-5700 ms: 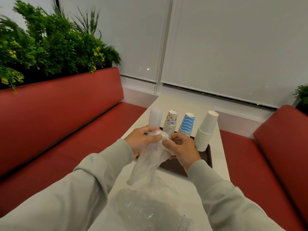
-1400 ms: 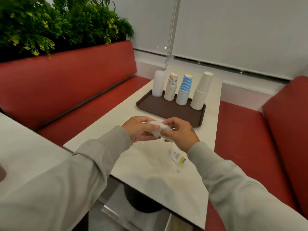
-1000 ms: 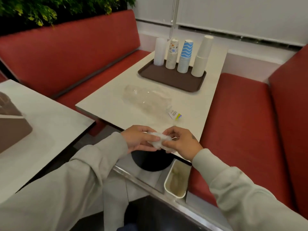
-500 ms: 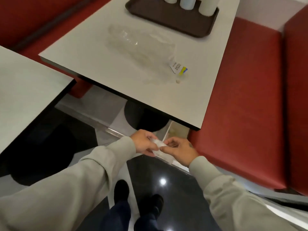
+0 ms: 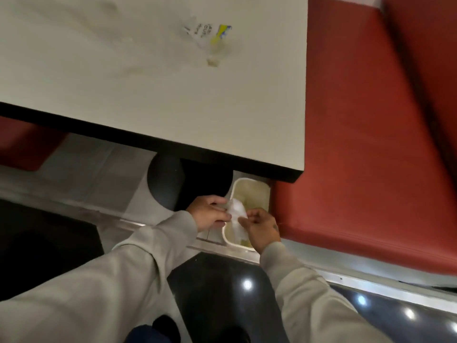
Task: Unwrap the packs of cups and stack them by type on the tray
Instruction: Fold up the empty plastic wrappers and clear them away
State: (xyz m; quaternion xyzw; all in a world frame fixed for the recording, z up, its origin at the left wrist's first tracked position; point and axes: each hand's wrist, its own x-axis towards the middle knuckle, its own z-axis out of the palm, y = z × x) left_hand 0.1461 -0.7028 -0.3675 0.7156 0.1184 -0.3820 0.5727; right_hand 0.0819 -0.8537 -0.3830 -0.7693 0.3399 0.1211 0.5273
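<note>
I am looking almost straight down, and both of my hands are together in front of me, low, below the edge of the tabletop (image 5: 173,100). Between them I hold a scrunched wad of clear plastic wrap (image 5: 236,212). My left hand (image 5: 207,214) has its fingers curled in, and the thumb and fingertips pinch the left side of the wad. My right hand (image 5: 259,229) is curled too, and its thumb and forefinger nip the right edge. The wad is whitish where it is bunched up. A looser tail of it hangs down between my hands.

Right under the wrap stands a small cream bin (image 5: 251,179), open at the top. It sits on the floor, tucked just beside the red bench seat (image 5: 358,144) and partly under the tabletop's corner. The wrap is above the bin's opening, held in my fingers; I cannot tell whether its tail touches the rim. To the left of the bin is the round black table base (image 5: 165,181).

Up on the tabletop lies a second, flattened clear wrapper (image 5: 138,45), very faint against the pale surface. A white label (image 5: 207,30) with dark print and a yellow-and-blue patch sits at its right end.

My grey sleeves (image 5: 111,280) run in from the bottom of the view. Below them is the glossy dark floor (image 5: 217,280), which shows bright spots of reflected light. One dark shoe (image 5: 165,328) shows at the bottom edge.
</note>
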